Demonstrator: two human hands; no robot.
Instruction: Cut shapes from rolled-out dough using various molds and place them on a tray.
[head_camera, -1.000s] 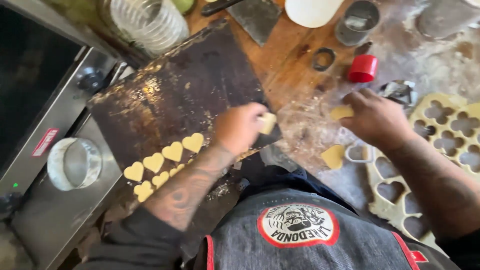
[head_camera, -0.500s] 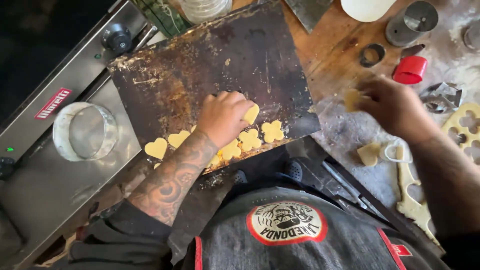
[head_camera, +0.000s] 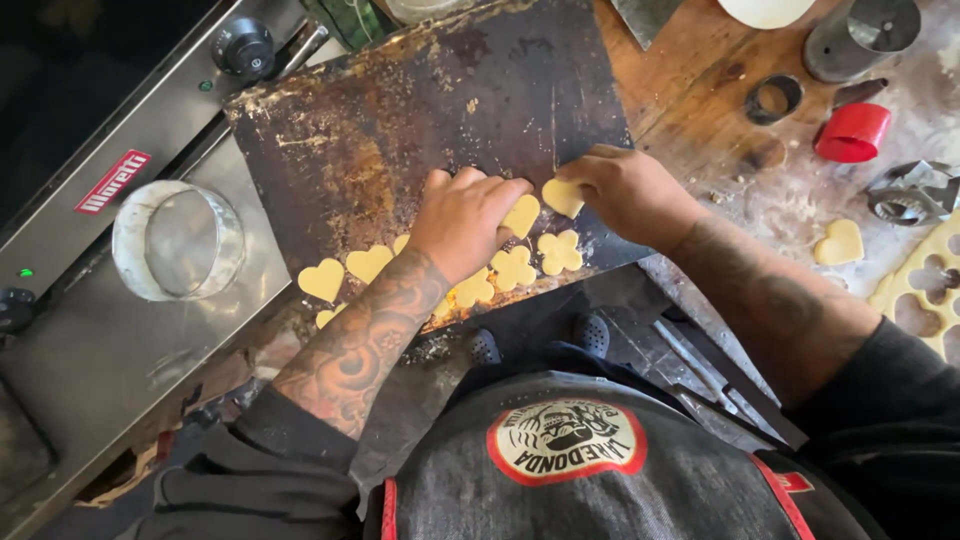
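**Soft dough cut-outs going down on a dark baking tray**

A pale dough piece (head_camera: 562, 196) is sitting pinched in the right hand (head_camera: 625, 190) at the middle of the frame, just over the lower part of the scorched baking tray (head_camera: 420, 110). It looks thin, limp and light, likely to stretch or tear, so it seems best held by its edges with light fingertip pressure. The left hand (head_camera: 465, 220) is curling palm-down, fingertips pressing a heart-shaped piece (head_camera: 521, 214). Below them a flower-shaped piece (head_camera: 559, 252) and a row of hearts (head_camera: 322, 280) are lying along the tray's near edge. At right, on the floured bench (head_camera: 700, 80), a red cutter (head_camera: 852, 132) and a loose heart (head_camera: 838, 243) are resting; a metal ring (head_camera: 178, 240) is standing at left.
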